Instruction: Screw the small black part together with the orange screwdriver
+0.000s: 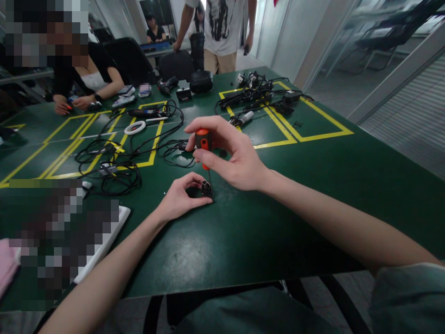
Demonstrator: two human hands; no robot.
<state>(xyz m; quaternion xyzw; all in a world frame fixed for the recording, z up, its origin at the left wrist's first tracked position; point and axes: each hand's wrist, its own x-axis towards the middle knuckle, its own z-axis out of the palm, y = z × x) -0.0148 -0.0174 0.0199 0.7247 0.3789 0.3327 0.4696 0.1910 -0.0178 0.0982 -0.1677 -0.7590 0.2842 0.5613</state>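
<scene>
My right hand point(229, 153) grips the orange and black handle of a screwdriver point(203, 140), held upright with its thin shaft pointing down. Below it, my left hand point(181, 197) pinches a small black part with a metal cylinder point(206, 189) between thumb and fingers, on the green table point(250, 241). The shaft's tip comes down at this part; whether it sits in a screw I cannot make out. A small dark round piece point(223, 152) lies just behind my right hand.
Black cables point(121, 174) lie coiled at left, near a white ring point(135, 127). More cables and devices point(250, 95) are heaped at the back right. A white-edged, blurred-out object point(104, 250) lies front left. A person sits at the far left; another stands behind the table.
</scene>
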